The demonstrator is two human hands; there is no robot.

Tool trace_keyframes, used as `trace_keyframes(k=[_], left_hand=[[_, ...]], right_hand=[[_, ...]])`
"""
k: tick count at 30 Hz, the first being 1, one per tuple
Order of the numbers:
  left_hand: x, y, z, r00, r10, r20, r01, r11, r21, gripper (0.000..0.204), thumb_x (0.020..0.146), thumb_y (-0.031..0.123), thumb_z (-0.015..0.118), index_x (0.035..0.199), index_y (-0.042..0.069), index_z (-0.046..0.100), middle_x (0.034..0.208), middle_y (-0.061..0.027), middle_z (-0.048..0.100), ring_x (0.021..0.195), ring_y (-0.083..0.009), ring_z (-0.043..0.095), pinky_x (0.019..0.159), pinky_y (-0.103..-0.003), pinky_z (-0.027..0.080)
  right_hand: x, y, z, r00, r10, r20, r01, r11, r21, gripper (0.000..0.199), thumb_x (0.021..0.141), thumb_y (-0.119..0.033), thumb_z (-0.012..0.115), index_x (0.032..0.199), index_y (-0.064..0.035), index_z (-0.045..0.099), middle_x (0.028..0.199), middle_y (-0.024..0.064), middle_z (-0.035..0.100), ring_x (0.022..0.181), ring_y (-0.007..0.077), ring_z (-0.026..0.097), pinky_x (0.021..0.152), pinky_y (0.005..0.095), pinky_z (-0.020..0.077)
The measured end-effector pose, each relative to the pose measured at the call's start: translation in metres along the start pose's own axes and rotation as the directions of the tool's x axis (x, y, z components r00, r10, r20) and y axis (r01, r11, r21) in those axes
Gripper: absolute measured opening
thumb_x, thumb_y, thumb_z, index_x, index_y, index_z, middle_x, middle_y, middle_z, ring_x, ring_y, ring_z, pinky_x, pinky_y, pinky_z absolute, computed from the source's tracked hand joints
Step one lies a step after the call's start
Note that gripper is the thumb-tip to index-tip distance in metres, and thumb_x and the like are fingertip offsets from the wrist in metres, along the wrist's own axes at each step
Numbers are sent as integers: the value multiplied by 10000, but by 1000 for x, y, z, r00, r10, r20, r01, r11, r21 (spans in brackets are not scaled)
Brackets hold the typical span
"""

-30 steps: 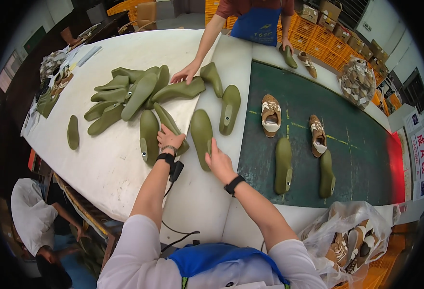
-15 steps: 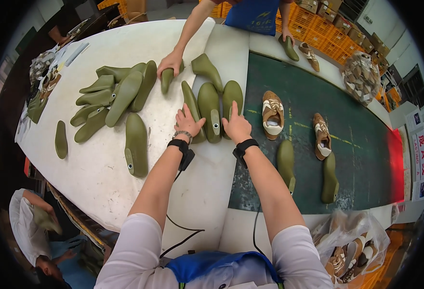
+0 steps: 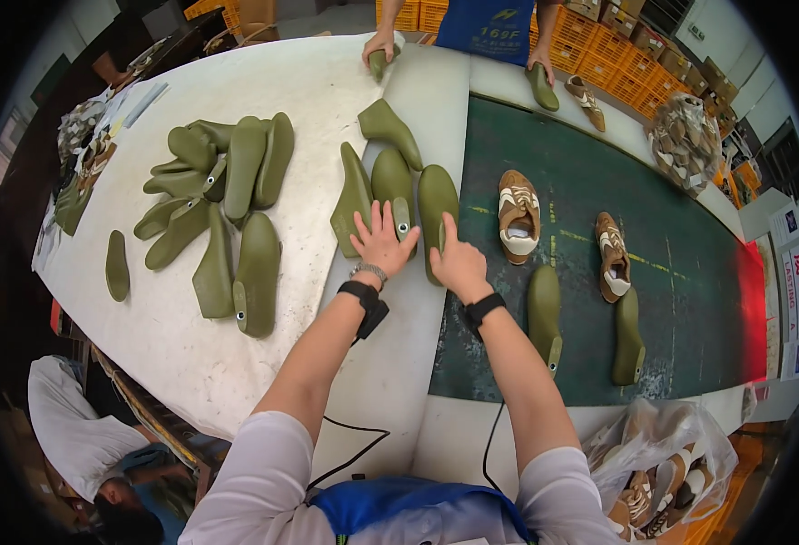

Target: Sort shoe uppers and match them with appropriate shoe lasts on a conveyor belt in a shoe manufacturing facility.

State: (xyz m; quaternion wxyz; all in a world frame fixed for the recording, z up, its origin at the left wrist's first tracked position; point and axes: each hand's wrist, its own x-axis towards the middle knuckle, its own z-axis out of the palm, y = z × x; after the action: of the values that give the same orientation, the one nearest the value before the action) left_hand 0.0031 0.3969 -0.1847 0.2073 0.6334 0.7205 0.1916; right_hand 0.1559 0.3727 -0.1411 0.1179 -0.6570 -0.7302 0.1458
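Note:
Three green shoe lasts lie side by side in front of me on the white tabletop. My left hand (image 3: 383, 241), fingers spread, lies over the lower part of the middle last (image 3: 390, 173). The left last (image 3: 352, 200) is just beyond its fingertips, tilted on its side. My right hand (image 3: 458, 265) is closed at the near end of the right last (image 3: 436, 204), index finger stretched along its edge; its other fingers are partly hidden. Another last (image 3: 390, 130) lies slantwise beyond these three. Both wrists wear black bands.
Left is a pile of green lasts (image 3: 245, 168). On the dark green surface (image 3: 499, 363) are brown-and-white sneakers (image 3: 518, 218) and two lasts (image 3: 545, 313). A bag of shoes (image 3: 658, 481) stands lower right. Across the table, a co-worker's hands (image 3: 381, 44) hold lasts.
My left hand has moved right over the middle last. The right last has come toward me with my right hand. A co-worker's hand has drawn back with a last. The left pile has shifted.

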Motion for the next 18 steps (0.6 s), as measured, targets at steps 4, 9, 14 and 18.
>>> trace_keyframes(k=[4, 9, 14, 18], left_hand=[[25, 8, 2, 998, -42, -41, 44, 998, 53, 864, 763, 606, 513, 1421, 128, 223, 1504, -60, 136, 1367, -402, 32, 1056, -598, 88], [63, -36, -8, 927, 38, -374, -176, 923, -343, 890, 701, 588, 596, 1394, 145, 255, 1453, -148, 211, 1333, -386, 188, 1019, -563, 241], [79, -47, -40, 963, -270, 19, 271, 957, -100, 985, 606, 535, 673, 1383, 145, 208, 1310, -239, 349, 1194, -400, 388, 967, -464, 369], [30, -52, -43, 973, -220, 76, 226, 971, -82, 975, 601, 502, 664, 1376, 115, 217, 1220, -267, 427, 1135, -417, 439, 961, -439, 384]], right_hand=[[-15, -6, -1, 999, 22, 47, -22, 1000, 1, 693, 812, -274, 544, 1395, -120, 200, 695, 202, 633, 653, 385, 622, 612, 467, 499], [-16, -14, -3, 998, 44, 52, -43, 999, -6, 696, 814, -270, 541, 1401, -129, 195, 698, 185, 637, 648, 366, 627, 609, 456, 501], [-19, -16, 0, 994, 75, 75, -75, 997, 5, 689, 819, -262, 532, 1404, -129, 193, 705, 175, 638, 652, 354, 629, 608, 452, 501], [-22, -15, 4, 998, 57, 19, -57, 998, 15, 695, 816, -251, 529, 1404, -103, 187, 708, 178, 638, 657, 356, 629, 610, 454, 500]])
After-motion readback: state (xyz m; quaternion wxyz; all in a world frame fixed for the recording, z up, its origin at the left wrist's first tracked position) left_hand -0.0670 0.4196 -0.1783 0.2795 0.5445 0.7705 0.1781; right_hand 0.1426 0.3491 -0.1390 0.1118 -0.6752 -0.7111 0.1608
